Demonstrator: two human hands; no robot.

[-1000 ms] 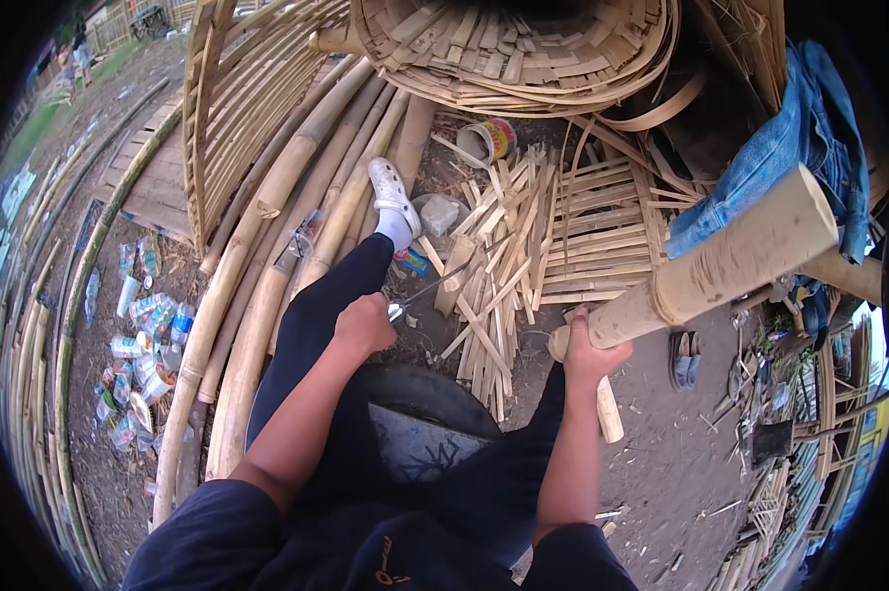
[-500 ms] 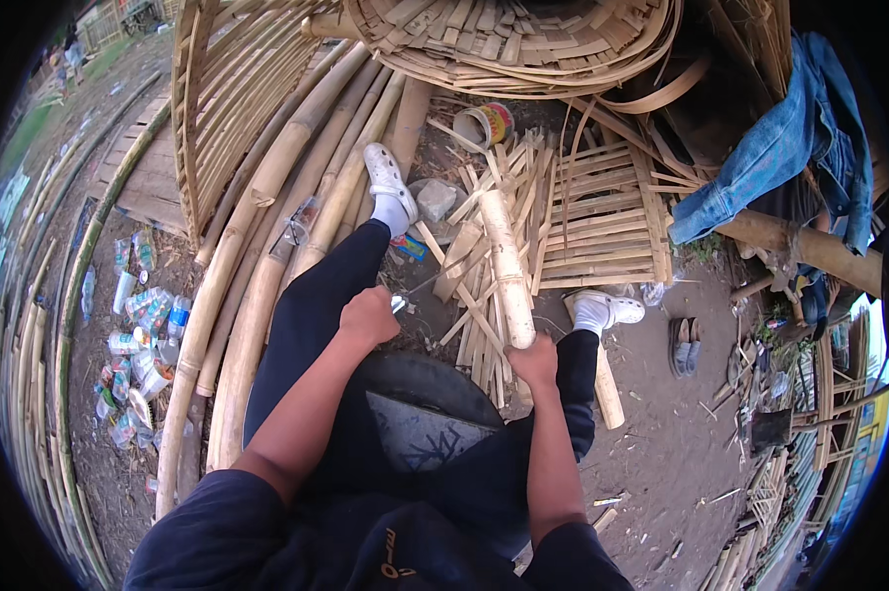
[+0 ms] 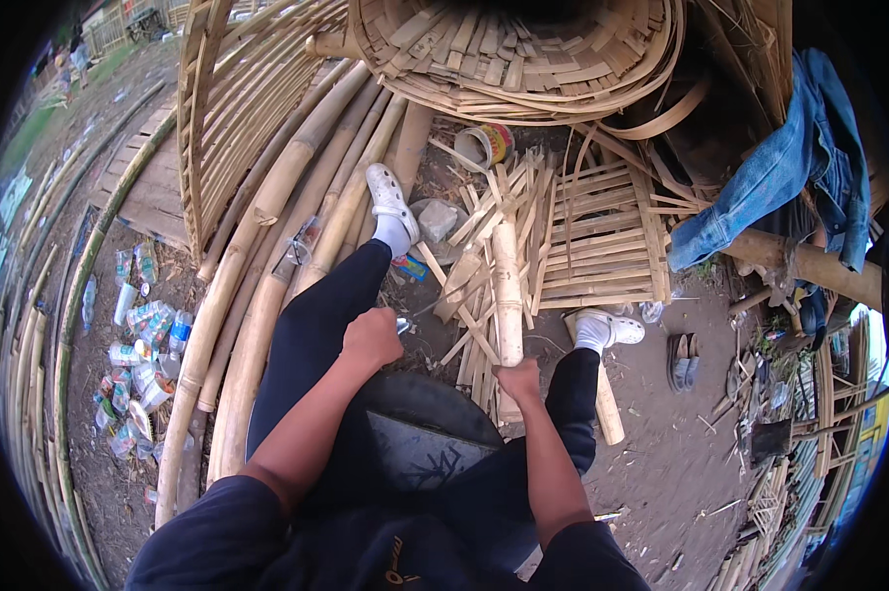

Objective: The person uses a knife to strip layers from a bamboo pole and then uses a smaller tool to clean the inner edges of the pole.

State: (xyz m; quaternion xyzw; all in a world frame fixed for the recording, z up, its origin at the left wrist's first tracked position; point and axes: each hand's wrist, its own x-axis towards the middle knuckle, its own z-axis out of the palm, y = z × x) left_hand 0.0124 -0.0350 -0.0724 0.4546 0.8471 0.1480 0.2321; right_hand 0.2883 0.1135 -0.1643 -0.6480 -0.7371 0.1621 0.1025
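Note:
My left hand (image 3: 373, 337) is closed over my left knee, around the handle of what looks like a knife. Shiny metal (image 3: 402, 325) shows beside the fist, and a thin dark blade seems to run from there toward the bamboo. My right hand (image 3: 519, 379) grips the near end of a pale bamboo length (image 3: 508, 291), which points away from me between my legs. Under and around that length lie many split bamboo strips (image 3: 538, 212) in a loose heap. A dark round-edged object (image 3: 430, 399) lies between my thighs.
Long bamboo poles (image 3: 238, 266) run along my left, near scattered plastic bottles and cups (image 3: 149, 345). Ahead stands a large woven basket (image 3: 523, 69); a slatted bamboo panel (image 3: 602, 236) lies right of the heap. Denim (image 3: 769, 158) hangs at right above a pair of shoes (image 3: 683, 362).
The view has tilted up slightly, shifting the scene lower. My right hand has moved a little left, and the bamboo length has swung straighter, its far end to the right. Both grips stay closed.

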